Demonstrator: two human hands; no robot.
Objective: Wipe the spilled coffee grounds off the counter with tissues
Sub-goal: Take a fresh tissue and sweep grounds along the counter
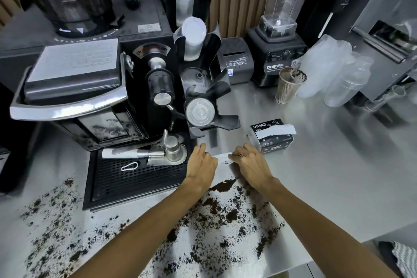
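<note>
Both my hands are curled around one white tissue (223, 157), held just above the steel worktop (327, 176) around its middle: my left hand (201, 165) grips its left end and my right hand (250, 162) pinches its right end. The black tissue box (274, 136) sits just beyond my right hand, with another sheet poking out of its top. The spilled coffee grounds (216, 214) lie scattered along the near edge, from the near-left corner across to under my forearms, with a thick dark patch just short of the tissue. The black drip tray (135, 178) sits just left of my left hand.
</note>
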